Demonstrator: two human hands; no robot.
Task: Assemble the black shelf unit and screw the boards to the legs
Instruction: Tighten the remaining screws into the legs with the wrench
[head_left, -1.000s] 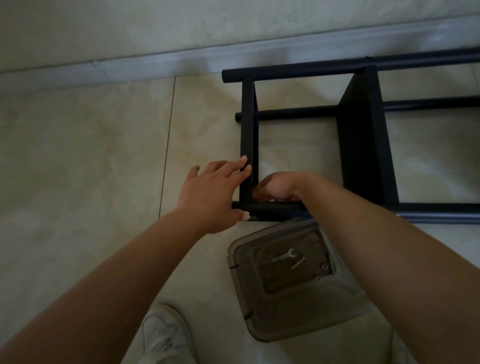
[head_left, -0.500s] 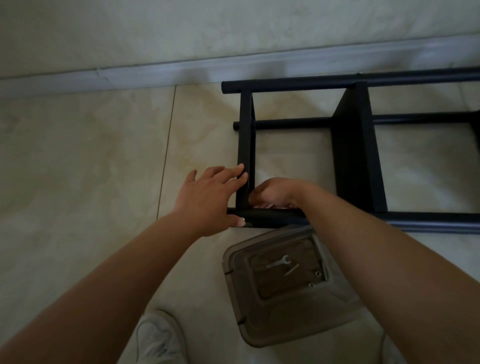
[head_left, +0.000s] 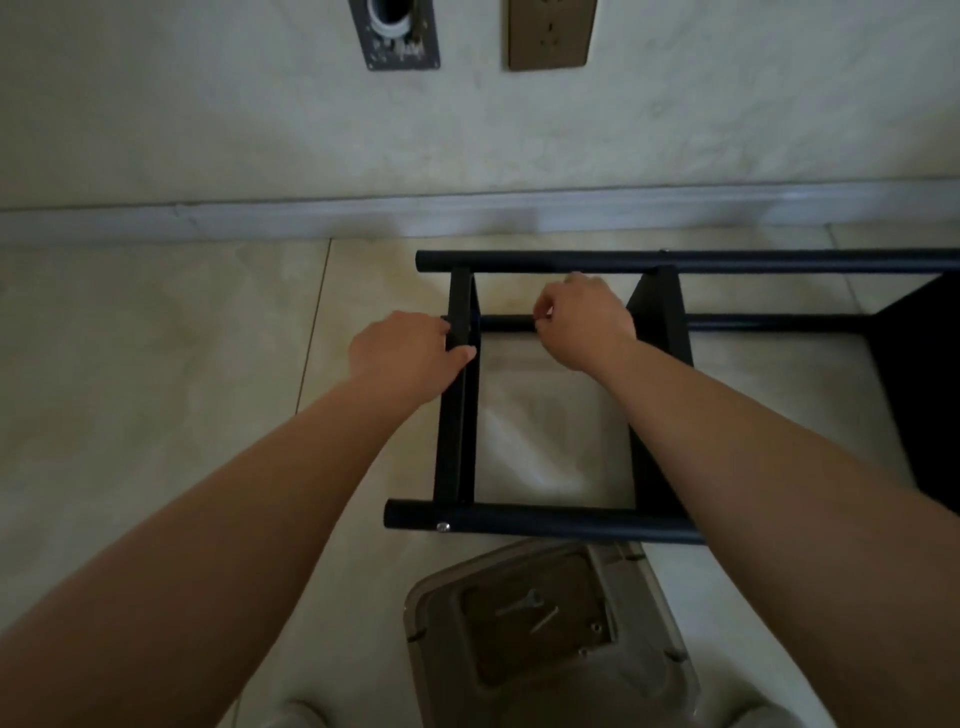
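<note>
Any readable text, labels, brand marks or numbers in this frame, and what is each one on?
None can be read.
Wall plate with the round fitting: pale marks along its lower edge, too blurred to read.
Brown socket plate: no print visible.
Black shelf unit, clear plastic lid and small wrench: no markings visible.

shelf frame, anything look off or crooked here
Nothing stands out. The shelf frame lies on its side on the floor, legs parallel and boards square between them. The left hand grips the end board; a screw sits in the near leg.
</note>
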